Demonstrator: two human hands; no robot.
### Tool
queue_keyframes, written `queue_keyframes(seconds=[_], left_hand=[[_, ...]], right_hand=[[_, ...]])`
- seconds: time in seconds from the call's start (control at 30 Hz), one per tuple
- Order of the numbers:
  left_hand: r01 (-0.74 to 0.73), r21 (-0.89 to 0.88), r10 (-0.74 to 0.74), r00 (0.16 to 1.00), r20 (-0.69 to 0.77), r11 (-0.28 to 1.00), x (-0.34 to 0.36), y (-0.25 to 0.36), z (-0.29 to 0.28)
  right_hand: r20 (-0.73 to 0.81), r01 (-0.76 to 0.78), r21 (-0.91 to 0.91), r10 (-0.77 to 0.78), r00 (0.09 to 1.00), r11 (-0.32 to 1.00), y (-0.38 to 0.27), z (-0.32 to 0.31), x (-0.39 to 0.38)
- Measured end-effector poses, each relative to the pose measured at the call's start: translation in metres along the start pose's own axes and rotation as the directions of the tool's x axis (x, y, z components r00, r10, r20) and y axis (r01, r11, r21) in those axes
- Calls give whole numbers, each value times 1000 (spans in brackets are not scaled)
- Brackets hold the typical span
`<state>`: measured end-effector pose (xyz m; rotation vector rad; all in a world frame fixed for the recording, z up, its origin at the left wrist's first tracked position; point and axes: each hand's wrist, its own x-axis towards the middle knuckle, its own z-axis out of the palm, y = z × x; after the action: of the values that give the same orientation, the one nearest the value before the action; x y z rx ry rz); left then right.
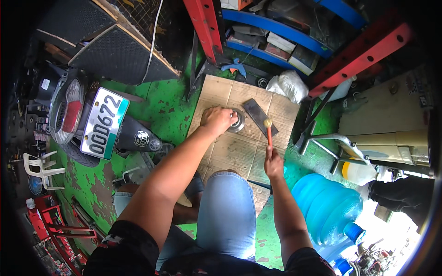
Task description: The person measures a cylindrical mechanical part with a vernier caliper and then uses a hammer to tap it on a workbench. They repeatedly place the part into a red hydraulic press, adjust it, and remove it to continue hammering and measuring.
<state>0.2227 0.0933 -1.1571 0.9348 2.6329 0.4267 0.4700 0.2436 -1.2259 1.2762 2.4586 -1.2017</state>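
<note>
On a flattened cardboard sheet [221, 156] lies a round metal part [238, 124] with a ring-like face, perhaps a bearing or hub. My left hand [217, 120] is closed over its left side, fingers bent onto its rim. To the right of it a dark flat rectangular block [254, 113] rests at a slant. My right hand [274, 164] is wrapped round the orange handle of a small hammer [269, 137]. Its rounded, yellowish head is over the right part of the dark block; whether they touch I cannot tell.
A motorcycle's rear with its license plate [105, 123] stands at the left. Large blue water jugs [327, 209] are at the right. A red post [205, 30] and blue shelving [276, 23] rise beyond the cardboard, near a white plastic bag [289, 86].
</note>
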Motion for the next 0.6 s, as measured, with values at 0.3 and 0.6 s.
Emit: queue_keyframes(seconds=[0.3,0.6], left_hand=[[126,-93,-126,992,10,988,-20,-11,9],[-133,13,130,981,142,991,-39,17,-83]], right_hand=[[-306,198,-194,-251,918,961,34,41,-6],[77,117,484,-175,981,867,-138,-1,71]])
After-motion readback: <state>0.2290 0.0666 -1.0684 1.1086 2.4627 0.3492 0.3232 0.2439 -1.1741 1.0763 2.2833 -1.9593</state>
